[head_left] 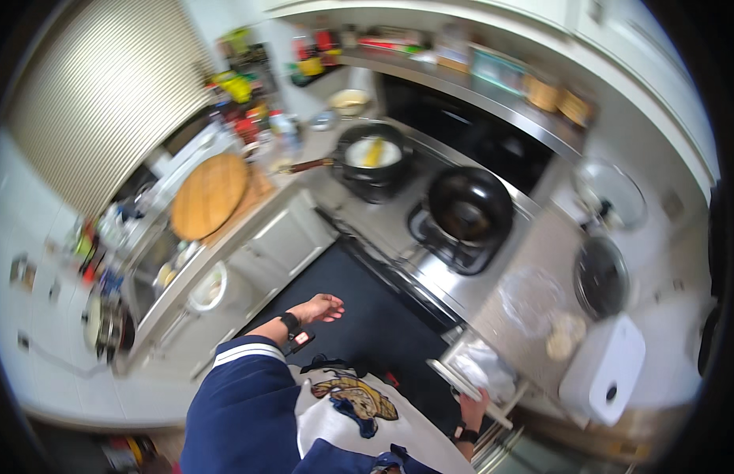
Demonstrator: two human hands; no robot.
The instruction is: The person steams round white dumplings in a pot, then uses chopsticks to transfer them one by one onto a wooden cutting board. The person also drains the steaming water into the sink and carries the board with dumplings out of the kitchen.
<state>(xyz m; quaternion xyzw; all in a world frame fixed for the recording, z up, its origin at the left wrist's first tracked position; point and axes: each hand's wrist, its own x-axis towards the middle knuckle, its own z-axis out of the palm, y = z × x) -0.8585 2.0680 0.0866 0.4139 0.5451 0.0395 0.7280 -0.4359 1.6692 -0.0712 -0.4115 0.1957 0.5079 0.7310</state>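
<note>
My left hand (320, 308) hangs over the dark floor mat, its fingers loosely curled and apart, with nothing in it. At lower right, my right hand (473, 406) grips the front panel (455, 378) of a pulled-out drawer; its exact finger placement is blurred. Inside the drawer lies clear, crumpled plastic (476, 364). Above that drawer, the counter (535, 252) holds a clear plastic wrap or bag (529, 299) and a pale, roundish item (565, 336) that is too blurred to name. A white, box-shaped appliance or bin (604, 370) stands beside them.
The gas stove carries an empty black wok (470, 204) and a wooden-handled pan (373, 157) with white and yellow contents. A glass lid (602, 277) leans at right. A round wooden board (210, 195) lies near the sink. A white bin (210, 287) hangs on the left cabinet.
</note>
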